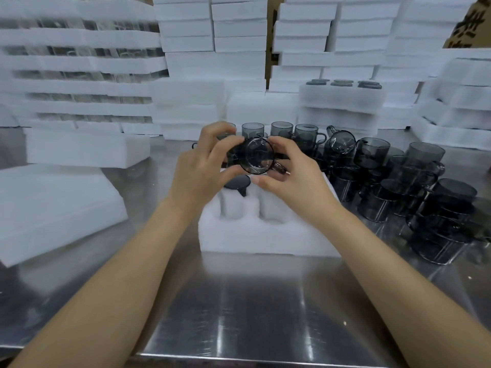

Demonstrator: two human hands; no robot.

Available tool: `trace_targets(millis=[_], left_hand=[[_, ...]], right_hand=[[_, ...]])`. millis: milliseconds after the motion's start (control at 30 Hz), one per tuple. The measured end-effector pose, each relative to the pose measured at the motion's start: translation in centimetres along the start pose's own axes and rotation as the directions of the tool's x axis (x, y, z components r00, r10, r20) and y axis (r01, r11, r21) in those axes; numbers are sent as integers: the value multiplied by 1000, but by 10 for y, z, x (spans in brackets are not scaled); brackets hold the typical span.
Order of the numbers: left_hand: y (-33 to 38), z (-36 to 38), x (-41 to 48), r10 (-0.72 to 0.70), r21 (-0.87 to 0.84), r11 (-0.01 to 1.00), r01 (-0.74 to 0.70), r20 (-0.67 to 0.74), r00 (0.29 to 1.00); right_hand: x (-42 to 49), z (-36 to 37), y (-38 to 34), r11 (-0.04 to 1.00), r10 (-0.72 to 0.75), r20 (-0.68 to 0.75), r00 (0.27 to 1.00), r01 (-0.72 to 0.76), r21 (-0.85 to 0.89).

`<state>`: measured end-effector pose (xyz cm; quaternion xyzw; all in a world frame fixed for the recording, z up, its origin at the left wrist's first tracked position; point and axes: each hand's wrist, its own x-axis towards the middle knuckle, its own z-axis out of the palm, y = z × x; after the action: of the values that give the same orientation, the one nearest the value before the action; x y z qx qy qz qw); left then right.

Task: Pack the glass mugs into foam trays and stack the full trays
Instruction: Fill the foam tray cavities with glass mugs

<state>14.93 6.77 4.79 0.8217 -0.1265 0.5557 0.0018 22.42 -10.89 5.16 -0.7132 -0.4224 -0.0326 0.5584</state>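
My left hand (204, 155) and right hand (289, 168) pinch the mug (256, 155) sideways, mouth facing me, directly above the tray (265, 235).

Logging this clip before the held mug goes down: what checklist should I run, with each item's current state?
1. Grip: left hand and right hand both hold the smoky glass mug: ok.
2. Foam tray sits flat on the steel table under the hands: ok.
3. Two front pockets empty: ok.
4. Back-left one free: not ok, a packed mug fills it.
5. Back-right one free: cannot tell, the hands hide it.
6. Held mug uncracked: cannot tell.
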Motion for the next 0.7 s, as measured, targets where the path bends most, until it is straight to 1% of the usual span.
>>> trace_targets(millis=[167, 267, 433, 500, 567, 633, 700], left_hand=[[-4, 3, -2, -39, -35, 999, 39, -8, 999], [-3, 1, -1, -22, -27, 999, 22, 10, 1000], [-3, 1, 2, 26, -46, 999, -25, 28, 999], [-2, 1, 3, 29, -53, 998, -24, 100, 995], [-2, 1, 3, 7, -53, 999, 2, 171, 985], [-1, 0, 2, 18, -56, 998, -6, 203, 979], [-1, -1, 3, 57, -103, 994, -36, 208, 977]], right_hand=[[0, 0, 2, 1000, -12, 23, 1000, 12, 18], [0, -1, 2, 999, -40, 29, 999, 40, -19], [0, 1, 2, 998, -69, 14, 997, 70, -12], [-1, 1, 2, 993, -111, 24, 993, 112, -42], [-3, 1, 1, 976, -183, 49, 982, 188, -114], [-3, 2, 0, 936, -272, 72, 959, 282, -211], [-3, 3, 0, 915, -312, 95, 945, 325, -239]])
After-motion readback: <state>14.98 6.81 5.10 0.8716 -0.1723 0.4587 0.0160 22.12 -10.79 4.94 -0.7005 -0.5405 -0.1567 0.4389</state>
